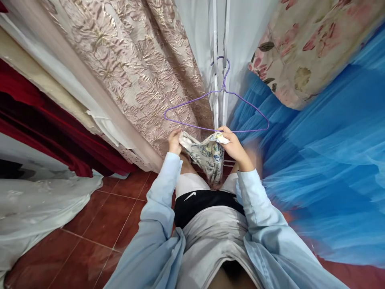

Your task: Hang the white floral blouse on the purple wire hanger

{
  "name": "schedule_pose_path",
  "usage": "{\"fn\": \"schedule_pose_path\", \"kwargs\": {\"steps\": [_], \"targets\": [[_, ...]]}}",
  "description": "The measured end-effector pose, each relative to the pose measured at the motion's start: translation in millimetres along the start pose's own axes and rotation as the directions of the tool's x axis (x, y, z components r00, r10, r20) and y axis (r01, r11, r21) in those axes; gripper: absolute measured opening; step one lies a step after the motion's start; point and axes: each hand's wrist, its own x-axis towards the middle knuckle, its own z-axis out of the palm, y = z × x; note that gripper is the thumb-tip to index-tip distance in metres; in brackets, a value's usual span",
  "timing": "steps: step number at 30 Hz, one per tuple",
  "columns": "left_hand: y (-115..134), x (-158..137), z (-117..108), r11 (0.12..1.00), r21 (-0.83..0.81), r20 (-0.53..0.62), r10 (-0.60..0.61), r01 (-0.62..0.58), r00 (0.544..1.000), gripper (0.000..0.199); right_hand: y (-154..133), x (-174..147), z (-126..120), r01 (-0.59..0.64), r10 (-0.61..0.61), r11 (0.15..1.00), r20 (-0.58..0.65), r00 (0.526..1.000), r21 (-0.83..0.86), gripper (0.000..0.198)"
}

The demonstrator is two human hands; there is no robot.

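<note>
A floral-print garment (207, 154), pale with blue and yellow flowers, hangs down between my two hands in front of my lap. My left hand (175, 141) grips its upper left corner. On the other side, my right hand (233, 146) pinches the upper right edge, with the fingertips close to the bottom bar of a purple hanger (216, 93). I cannot tell whether those fingers touch the bar. The hanger carries nothing, and its hook is around a white metal rail (220, 68). Folds hide the garment's exact kind.
A pink-gold brocade fabric (126, 60) hangs at the left, beside dark red cloth (33, 108). Blue tulle (337, 160) fills the right, under a floral fabric (313, 48). White lace cloth (45, 216) trails onto the red tiled floor (99, 224).
</note>
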Motion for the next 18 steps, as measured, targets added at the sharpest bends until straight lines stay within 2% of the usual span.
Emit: {"fn": "schedule_pose_path", "kwargs": {"steps": [2, 4, 7, 9, 11, 14, 16, 18], "targets": [[26, 4, -15, 0.98, -0.109, -0.129, 0.152, -0.166, 0.98, 0.022, 0, 0, 5, 0.018, -0.018, 1.0, -0.013, 1.0, 0.006, 0.025], [56, 3, -26, 0.924, -0.171, -0.193, 0.308, -0.341, 0.932, 0.027, -1, 1, 8, 0.031, -0.031, 1.0, -0.013, 0.999, 0.005, 0.024], [103, 0, -31, 0.783, -0.213, -0.173, 0.558, -0.584, 0.812, 0.033, -3, 3, 9, 0.028, -0.028, 0.999, -0.003, 1.0, -0.016, 0.024], [129, -3, -27, 0.707, -0.204, -0.085, 0.677, -0.677, 0.731, 0.038, -4, 3, 9, 0.026, -0.026, 0.999, -0.001, 1.0, -0.022, 0.024], [148, -8, -20, 0.657, -0.13, 0.079, 0.753, -0.743, 0.653, 0.039, -5, 3, 11, 0.029, -0.029, 0.999, -0.003, 1.0, -0.02, 0.023], [162, -15, -4, 0.576, 0.072, 0.388, 0.736, -0.814, 0.555, 0.031, -5, 1, 16, 0.025, -0.025, 0.999, -0.014, 1.0, -0.031, 0.021], [161, -15, 4, 0.518, 0.225, 0.534, 0.643, -0.825, 0.549, 0.029, -5, -1, 18, 0.016, -0.017, 0.999, -0.016, 1.0, -0.049, 0.019], [155, -9, 8, 0.496, 0.334, 0.567, 0.574, -0.802, 0.591, 0.034, -5, -3, 18, 0.015, -0.015, 0.998, -0.003, 1.0, -0.064, 0.018]]}}
